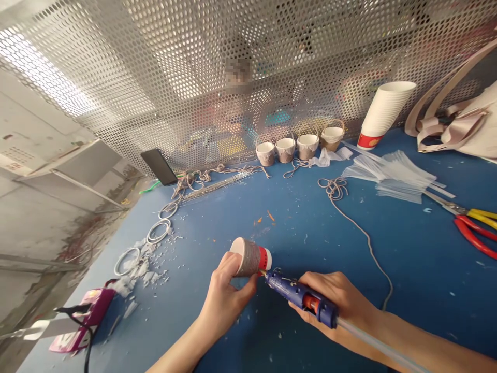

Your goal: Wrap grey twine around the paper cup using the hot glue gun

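Observation:
My left hand [225, 287] grips a paper cup [249, 257] that lies tilted on its side, its base toward the right. Grey-brown cord is wound around much of the cup, and a red and white band shows bare near the base. In my right hand [330, 295] is a dark blue glue gun [301, 295], with a clear glue stick [380, 344] sticking out of its back. The nozzle meets or nearly meets the cup at the edge of the cord. From the cup's side, a grey-brown cord [368, 241] is not visibly traceable; it runs off under my right arm.
Several small cord-wrapped cups with handles [285, 151] line the perforated metal screen [186, 77]. Stacked paper cups [386, 114], clear plastic strips [404, 176] and red- and yellow-handled scissors [476, 228] are at right. White rings [158, 231], a phone [158, 167] and a purple box [83, 324] are at left.

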Available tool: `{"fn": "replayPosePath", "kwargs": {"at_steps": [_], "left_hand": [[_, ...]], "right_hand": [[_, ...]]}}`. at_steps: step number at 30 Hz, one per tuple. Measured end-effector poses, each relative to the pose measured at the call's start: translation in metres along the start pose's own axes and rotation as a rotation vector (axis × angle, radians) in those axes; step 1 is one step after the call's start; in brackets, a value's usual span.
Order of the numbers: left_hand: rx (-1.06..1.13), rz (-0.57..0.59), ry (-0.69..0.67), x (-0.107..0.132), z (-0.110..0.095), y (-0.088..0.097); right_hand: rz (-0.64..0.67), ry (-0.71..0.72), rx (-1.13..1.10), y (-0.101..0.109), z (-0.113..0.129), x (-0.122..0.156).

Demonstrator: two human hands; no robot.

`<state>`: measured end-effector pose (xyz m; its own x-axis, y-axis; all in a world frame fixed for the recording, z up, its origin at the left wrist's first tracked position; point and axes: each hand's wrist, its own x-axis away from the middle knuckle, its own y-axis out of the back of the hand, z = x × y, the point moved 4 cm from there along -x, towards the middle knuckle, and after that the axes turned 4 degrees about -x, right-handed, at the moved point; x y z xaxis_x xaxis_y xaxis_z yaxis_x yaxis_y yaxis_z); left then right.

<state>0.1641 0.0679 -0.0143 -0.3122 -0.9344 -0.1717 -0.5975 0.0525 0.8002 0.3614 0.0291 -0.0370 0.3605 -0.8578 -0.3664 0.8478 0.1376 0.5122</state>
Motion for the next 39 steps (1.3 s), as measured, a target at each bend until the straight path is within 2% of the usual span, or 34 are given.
{"fn": "replayPosePath", "kwargs": {"at_steps": [4, 9, 13, 18, 24, 29, 35, 39], "left_hand": [[0.046, 0.032, -0.018, 0.000, -0.002, 0.001], [0.096, 0.032, -0.012, 0.000, -0.004, 0.004], [0.150, 0.093, -0.002, -0.001, -0.006, 0.004], [0.170, 0.090, 0.038, -0.003, -0.003, 0.005], [0.236, 0.148, 0.031, -0.003, 0.000, 0.003], [0.236, 0.126, 0.015, -0.004, 0.001, 0.004], [0.256, 0.172, -0.026, -0.004, 0.002, 0.004], [0.265, 0.161, -0.025, -0.004, 0.004, 0.004]], "right_hand": [[-0.001, -0.058, -0.007, 0.003, -0.001, -0.001], [-0.009, -0.017, -0.015, 0.004, 0.001, 0.000], [-0.002, -0.064, -0.013, 0.006, 0.000, 0.000], [0.036, -0.035, -0.002, 0.004, 0.002, 0.001], [0.023, -0.118, -0.013, 0.009, 0.005, -0.002], [0.044, -0.060, -0.003, 0.007, 0.009, -0.001], [0.043, -0.123, 0.004, 0.012, 0.007, -0.004], [0.066, -0.134, 0.009, 0.012, 0.008, -0.005]]}}
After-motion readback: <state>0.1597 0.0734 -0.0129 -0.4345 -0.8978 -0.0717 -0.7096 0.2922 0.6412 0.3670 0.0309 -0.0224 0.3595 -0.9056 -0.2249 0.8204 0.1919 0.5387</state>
